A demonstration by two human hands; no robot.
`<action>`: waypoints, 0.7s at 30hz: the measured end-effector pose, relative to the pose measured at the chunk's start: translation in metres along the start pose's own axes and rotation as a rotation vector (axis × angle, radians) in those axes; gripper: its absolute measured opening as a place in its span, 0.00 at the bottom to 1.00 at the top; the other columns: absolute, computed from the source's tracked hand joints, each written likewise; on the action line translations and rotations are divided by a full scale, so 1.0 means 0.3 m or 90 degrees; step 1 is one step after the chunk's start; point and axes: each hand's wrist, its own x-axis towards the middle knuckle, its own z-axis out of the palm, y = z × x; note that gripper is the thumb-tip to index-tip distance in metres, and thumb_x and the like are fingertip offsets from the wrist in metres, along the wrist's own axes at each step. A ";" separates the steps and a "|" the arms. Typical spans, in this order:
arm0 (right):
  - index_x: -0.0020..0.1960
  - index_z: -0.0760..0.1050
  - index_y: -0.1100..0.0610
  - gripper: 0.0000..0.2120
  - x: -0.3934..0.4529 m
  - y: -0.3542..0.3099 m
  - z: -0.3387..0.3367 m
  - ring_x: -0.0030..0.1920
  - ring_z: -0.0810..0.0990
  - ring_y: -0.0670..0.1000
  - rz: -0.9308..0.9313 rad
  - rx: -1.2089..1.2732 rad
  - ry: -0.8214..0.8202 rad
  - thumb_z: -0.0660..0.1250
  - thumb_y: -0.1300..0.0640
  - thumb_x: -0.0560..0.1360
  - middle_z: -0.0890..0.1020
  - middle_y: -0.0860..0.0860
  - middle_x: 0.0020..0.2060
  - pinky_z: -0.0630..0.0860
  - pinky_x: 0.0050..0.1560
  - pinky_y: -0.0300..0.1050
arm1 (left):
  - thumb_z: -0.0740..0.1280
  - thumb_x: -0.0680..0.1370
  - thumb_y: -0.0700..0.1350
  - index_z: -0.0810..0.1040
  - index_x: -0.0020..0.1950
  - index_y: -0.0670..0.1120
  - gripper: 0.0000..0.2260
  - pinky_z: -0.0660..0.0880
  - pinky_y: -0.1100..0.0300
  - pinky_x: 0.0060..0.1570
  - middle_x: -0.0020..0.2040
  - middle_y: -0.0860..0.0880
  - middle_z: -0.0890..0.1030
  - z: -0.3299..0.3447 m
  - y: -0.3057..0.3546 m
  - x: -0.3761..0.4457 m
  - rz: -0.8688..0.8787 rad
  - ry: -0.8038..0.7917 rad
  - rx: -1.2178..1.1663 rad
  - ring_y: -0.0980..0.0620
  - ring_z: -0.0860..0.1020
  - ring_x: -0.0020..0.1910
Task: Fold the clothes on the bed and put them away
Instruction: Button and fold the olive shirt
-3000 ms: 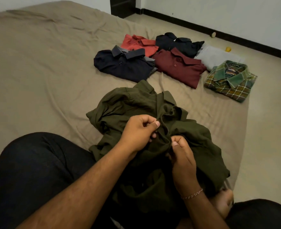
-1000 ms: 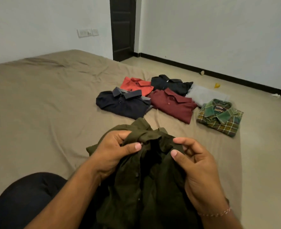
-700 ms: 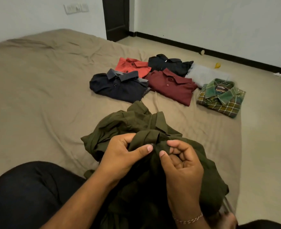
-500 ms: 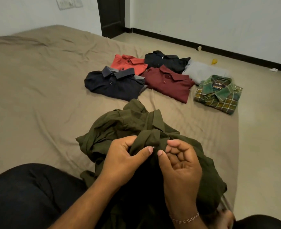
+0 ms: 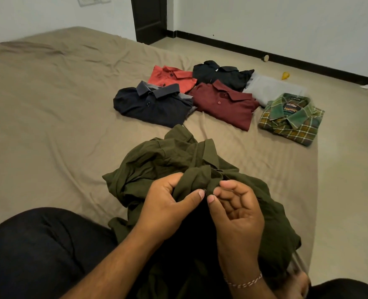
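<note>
A crumpled olive-green button shirt (image 5: 170, 162) lies bunched at the 6 o'clock end of the tan-sheeted bed (image 5: 49, 117), partly over the person's lap. The left hand (image 5: 168, 210) has its grip closed on a fold of the shirt's front edge, thumb pressing the cloth against curled fingers. The right hand (image 5: 237, 210) pinches the same edge just beside it, thumb and forefinger narrow around a small dark button (image 5: 204, 190). A thin beaded bracelet (image 5: 243, 282) circles the right wrist.

Toward 12 o'clock, folded shirts lie on the bed in a cluster: a navy polo with a grey collar (image 5: 153, 104), an orange-red polo (image 5: 172, 77) behind it, a maroon polo (image 5: 224, 103) at 1 o'clock, a black shirt (image 5: 222, 73), a pale grey folded garment (image 5: 271, 89), and a green plaid shirt (image 5: 291, 119) at 2 o'clock near the bed's edge.
</note>
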 end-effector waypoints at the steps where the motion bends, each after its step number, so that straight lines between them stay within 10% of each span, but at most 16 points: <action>1: 0.53 0.80 0.57 0.15 -0.001 0.002 -0.002 0.45 0.86 0.49 -0.003 -0.005 -0.001 0.72 0.74 0.73 0.87 0.52 0.44 0.82 0.48 0.37 | 0.74 0.79 0.38 0.86 0.50 0.43 0.03 0.81 0.37 0.47 0.45 0.43 0.86 0.000 0.001 0.000 0.003 -0.001 0.000 0.39 0.84 0.46; 13: 0.62 0.76 0.53 0.23 -0.001 0.024 -0.010 0.45 0.85 0.53 -0.005 0.001 -0.050 0.72 0.73 0.74 0.84 0.55 0.44 0.82 0.50 0.41 | 0.72 0.79 0.37 0.87 0.50 0.42 0.04 0.80 0.34 0.52 0.46 0.39 0.87 -0.002 0.003 -0.002 -0.067 -0.018 -0.052 0.33 0.84 0.49; 21: 0.65 0.74 0.49 0.27 0.001 0.047 -0.020 0.46 0.85 0.52 -0.079 -0.136 -0.068 0.75 0.70 0.73 0.83 0.48 0.44 0.81 0.48 0.41 | 0.70 0.81 0.40 0.85 0.47 0.48 0.06 0.77 0.60 0.40 0.41 0.50 0.86 0.000 -0.015 0.010 -0.026 -0.048 0.120 0.54 0.83 0.39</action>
